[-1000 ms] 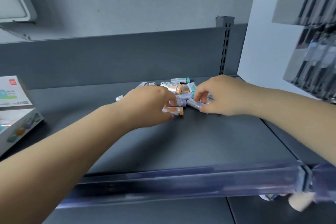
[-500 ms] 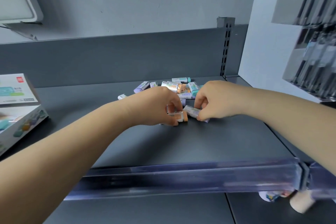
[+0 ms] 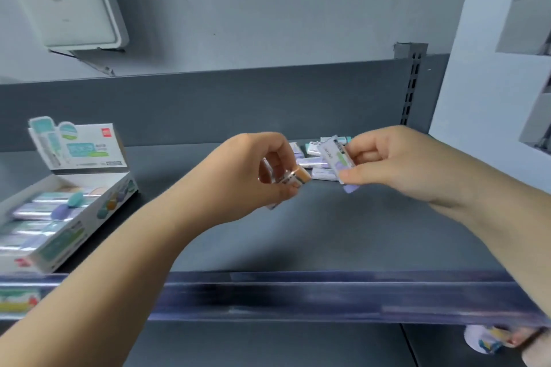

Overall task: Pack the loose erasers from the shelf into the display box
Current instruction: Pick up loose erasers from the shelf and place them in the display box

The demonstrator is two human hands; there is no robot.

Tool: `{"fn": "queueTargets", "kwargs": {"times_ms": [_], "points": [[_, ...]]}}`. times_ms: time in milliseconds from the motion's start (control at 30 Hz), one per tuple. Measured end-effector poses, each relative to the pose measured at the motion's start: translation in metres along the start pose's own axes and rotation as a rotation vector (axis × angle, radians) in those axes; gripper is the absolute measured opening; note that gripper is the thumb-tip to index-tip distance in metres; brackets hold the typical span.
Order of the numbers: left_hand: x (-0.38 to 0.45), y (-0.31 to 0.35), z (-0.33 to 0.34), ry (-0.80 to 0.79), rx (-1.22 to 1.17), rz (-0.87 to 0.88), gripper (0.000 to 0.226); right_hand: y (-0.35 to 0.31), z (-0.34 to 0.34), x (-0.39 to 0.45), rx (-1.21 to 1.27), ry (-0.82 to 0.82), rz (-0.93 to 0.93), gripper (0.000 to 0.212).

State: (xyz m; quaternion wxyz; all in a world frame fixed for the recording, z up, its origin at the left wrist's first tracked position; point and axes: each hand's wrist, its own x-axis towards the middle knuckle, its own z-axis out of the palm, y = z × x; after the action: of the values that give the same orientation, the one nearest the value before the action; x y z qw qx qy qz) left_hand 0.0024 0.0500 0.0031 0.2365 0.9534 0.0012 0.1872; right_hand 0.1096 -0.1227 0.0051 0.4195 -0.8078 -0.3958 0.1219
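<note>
Task part done, by judgement: the display box [image 3: 64, 211] stands at the left of the shelf [image 3: 298, 235], well apart from the hands, lid flap upright at its back, with rows of erasers already lying in it; whether room is left inside cannot be told through the blur; a small heap of loose erasers [image 3: 316, 158] lies at the back of the shelf, behind and between the two hands, so several rounds appear to remain.

Left hand [image 3: 253, 179]: fingers curled, holding an orange-tipped eraser [image 3: 295, 179] clear of the shelf; a second piece may sit lower in the palm, not certain.

Right hand [image 3: 384, 164]: thumb and fingers pinching a purple-tipped eraser [image 3: 338, 161], tilted, raised above the heap.

Erasers: small oblong blocks in pale printed sleeves, a coloured end showing in orange, purple or teal; light and rigid-looking, likely easy to carry several together.
</note>
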Motion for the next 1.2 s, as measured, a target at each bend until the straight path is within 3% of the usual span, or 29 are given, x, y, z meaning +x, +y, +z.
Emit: {"fn": "queueTargets", "kwargs": {"times_ms": [133,400,600,767,967,1200], "points": [[-0.033,-0.019,-0.032,0.137,-0.081,-0.009,0.018,-0.03,0.031,-0.005,0.304,-0.022,-0.084,0.01],[-0.109,-0.073,-0.111,0.349,-0.312,-0.118,0.019,-0.089,0.118,0.006,0.566,0.026,-0.181,0.013],[-0.145,-0.125,-0.147,0.438,-0.387,-0.17,0.028,-0.13,0.185,0.026,0.54,-0.011,-0.161,0.016],[-0.162,-0.166,-0.163,0.444,-0.513,-0.179,0.023,-0.155,0.222,0.038,0.5,-0.008,-0.168,0.01],[-0.169,-0.21,-0.175,0.389,-0.608,-0.136,0.019,-0.18,0.247,0.054,0.31,0.062,-0.118,0.008],[-0.169,-0.235,-0.174,0.394,-0.732,-0.12,0.023,-0.195,0.268,0.072,0.057,0.002,-0.065,0.014]]}}
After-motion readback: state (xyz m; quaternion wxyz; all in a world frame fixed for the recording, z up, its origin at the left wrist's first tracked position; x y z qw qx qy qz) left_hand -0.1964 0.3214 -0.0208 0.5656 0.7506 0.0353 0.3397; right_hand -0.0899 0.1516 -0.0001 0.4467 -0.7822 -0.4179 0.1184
